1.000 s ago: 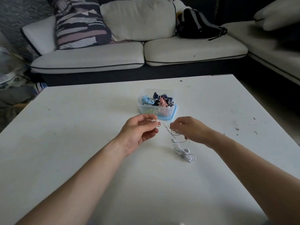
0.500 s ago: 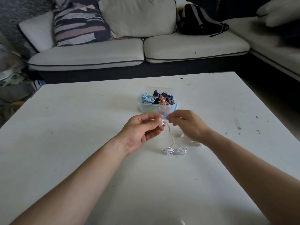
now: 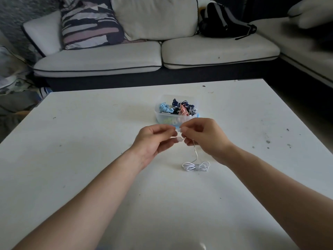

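White earphone cable [image 3: 196, 166], pinched at one end.
Our left hand [image 3: 153, 139] and right hand [image 3: 205, 138] both pinch it, fingertips touching; its coil lies on the table [image 3: 90, 141].

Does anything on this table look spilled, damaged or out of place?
Nothing is spilled or broken. Only the white table looks dirty: dark specks dot its right side. The clear box of coloured cables stands upright, and the white cable lies neatly bundled, one strand rising to the left hand and the right hand.
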{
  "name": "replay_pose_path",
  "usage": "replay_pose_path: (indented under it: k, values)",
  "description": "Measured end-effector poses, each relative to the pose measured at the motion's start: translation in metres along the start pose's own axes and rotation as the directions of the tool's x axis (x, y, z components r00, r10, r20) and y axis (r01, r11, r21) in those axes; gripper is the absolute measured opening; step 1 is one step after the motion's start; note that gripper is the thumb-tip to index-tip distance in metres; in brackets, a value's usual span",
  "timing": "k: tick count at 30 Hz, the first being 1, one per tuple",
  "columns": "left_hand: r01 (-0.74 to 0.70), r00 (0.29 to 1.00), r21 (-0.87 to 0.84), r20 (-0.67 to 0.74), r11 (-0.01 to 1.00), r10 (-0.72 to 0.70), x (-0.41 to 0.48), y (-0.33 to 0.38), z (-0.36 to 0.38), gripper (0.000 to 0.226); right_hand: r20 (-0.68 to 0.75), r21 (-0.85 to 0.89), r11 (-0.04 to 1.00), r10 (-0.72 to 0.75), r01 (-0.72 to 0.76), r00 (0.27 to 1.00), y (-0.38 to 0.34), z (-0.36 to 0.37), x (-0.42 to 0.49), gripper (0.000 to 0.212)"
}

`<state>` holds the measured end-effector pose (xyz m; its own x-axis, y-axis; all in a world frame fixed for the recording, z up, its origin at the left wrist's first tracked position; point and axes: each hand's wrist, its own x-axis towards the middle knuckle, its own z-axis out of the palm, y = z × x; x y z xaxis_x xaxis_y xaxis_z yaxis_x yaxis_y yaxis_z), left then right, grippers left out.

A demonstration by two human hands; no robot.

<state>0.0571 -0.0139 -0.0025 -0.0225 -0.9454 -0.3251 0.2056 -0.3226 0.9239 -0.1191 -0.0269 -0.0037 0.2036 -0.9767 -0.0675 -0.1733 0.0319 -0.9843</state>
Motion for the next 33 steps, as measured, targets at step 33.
replay_pose_path:
  k: [33]
  values:
    - [-0.011,1.0,0.171,-0.016,0.985,0.014,0.003,-0.015,-0.022,0.015,0.136,0.205,0.95,0.209,-0.234,0.969,0.02,0.011,-0.001,0.009]
